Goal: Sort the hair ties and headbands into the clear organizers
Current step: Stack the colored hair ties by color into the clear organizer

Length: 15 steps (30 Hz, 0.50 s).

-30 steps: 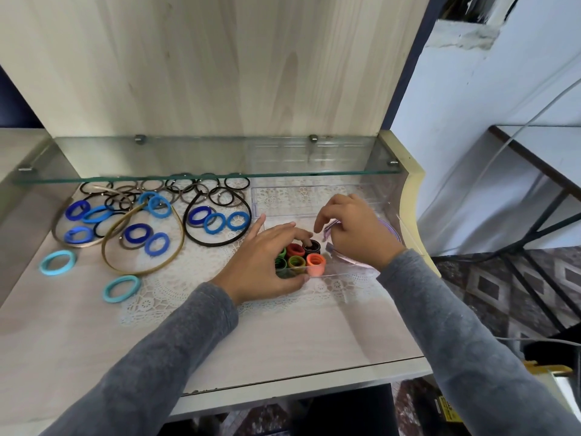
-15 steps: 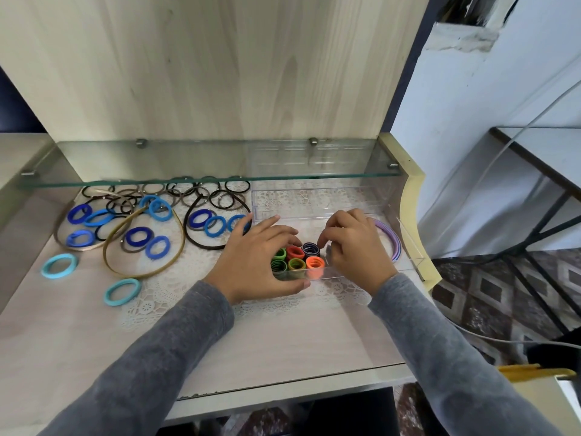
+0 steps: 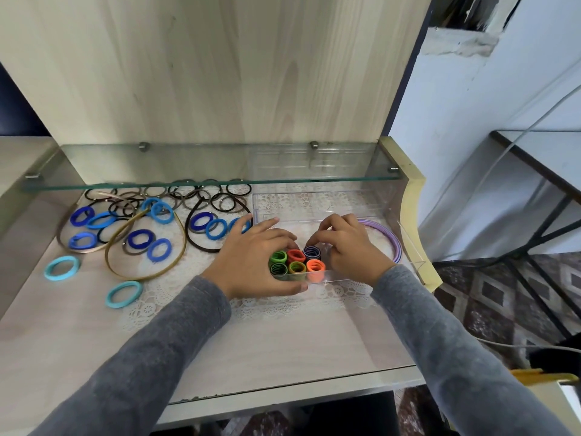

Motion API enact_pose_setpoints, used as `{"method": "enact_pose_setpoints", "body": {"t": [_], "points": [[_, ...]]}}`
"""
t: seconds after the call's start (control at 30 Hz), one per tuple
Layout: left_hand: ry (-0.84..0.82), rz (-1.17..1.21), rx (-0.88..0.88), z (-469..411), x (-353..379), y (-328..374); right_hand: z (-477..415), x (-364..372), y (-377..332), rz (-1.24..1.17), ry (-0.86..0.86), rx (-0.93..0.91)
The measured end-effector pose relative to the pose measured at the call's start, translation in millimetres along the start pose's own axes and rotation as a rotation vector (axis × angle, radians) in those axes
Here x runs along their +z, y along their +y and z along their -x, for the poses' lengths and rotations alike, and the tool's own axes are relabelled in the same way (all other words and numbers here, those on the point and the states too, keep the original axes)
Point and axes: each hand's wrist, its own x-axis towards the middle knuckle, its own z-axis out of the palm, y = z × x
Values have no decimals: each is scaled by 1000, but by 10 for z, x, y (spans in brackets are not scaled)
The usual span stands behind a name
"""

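- Right hand (image 3: 349, 250) has left the purple headband (image 3: 394, 243), which now lies curved inside the right end of the clear organizer (image 3: 333, 276). Its curled fingertips meet a dark purple spiral tie (image 3: 312, 252); a firm grip cannot be confirmed.
- Six coiled hair ties (image 3: 315, 265) stand packed in two rows at the organizer's front.
- Left hand (image 3: 251, 259) grasps the organizer's left end, thumb along the front wall.
- Blue hair ties (image 3: 217, 228) and a gold headband (image 3: 143, 276) lie loose on the counter (image 3: 283, 341), left.
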Motion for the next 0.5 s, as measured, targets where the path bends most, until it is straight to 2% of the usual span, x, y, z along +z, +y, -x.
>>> {"method": "enact_pose_setpoints", "body": {"t": [0.13, 0.4, 0.5], "points": [[3, -16, 5, -1, 9, -6, -6, -26, -7, 1, -53, -3], [24, 0, 1, 8, 12, 5, -1, 12, 13, -31, 17, -2], [31, 1, -4, 27, 0, 7, 8, 33, 35, -70, 169, 28]]}}
